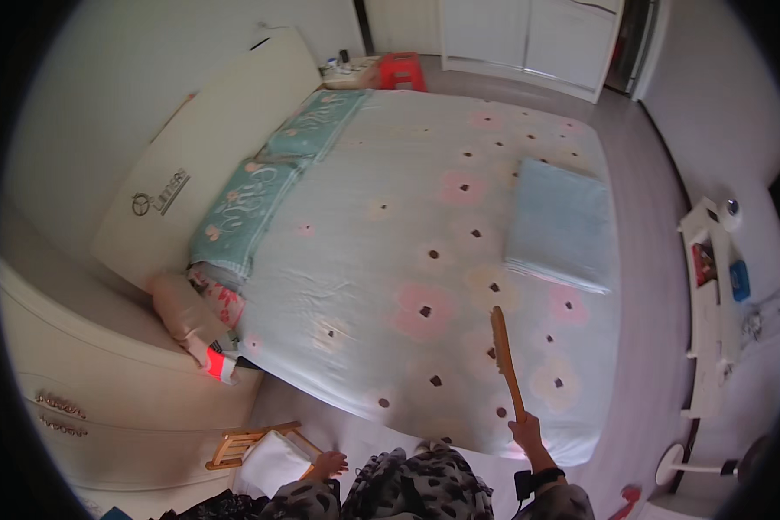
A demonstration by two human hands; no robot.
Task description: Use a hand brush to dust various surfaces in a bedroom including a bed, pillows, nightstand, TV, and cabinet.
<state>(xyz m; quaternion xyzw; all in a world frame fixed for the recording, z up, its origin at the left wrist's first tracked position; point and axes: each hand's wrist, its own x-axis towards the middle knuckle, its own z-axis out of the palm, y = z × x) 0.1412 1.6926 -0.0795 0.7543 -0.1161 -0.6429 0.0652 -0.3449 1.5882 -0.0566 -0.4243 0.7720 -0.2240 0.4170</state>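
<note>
My right hand [526, 431] is shut around the handle of a long wooden bed brush [509, 374]. The brush points away from me over the near right part of the bed, its bristles facing left. Whether they touch the sheet I cannot tell. A pale flowered bed sheet [357, 273] covers the mattress, with some creases at the near left. My left hand [330, 464] hangs low with nothing in it, fingers apart, beside a white cloth-like item [276, 463] on a wooden folding stool or chair [225, 450]. Toward the bed's foot lies a folded light-blue quilt or blanket [559, 224].
Two green pillows [234, 211] rest by the cream headboard [234, 123]. A tan bundle [179, 309] sits at the near head corner. Beyond the bed are a red plastic stool [402, 70] and a nightstand [354, 77]. A white shelf unit [701, 325] lines the right wall.
</note>
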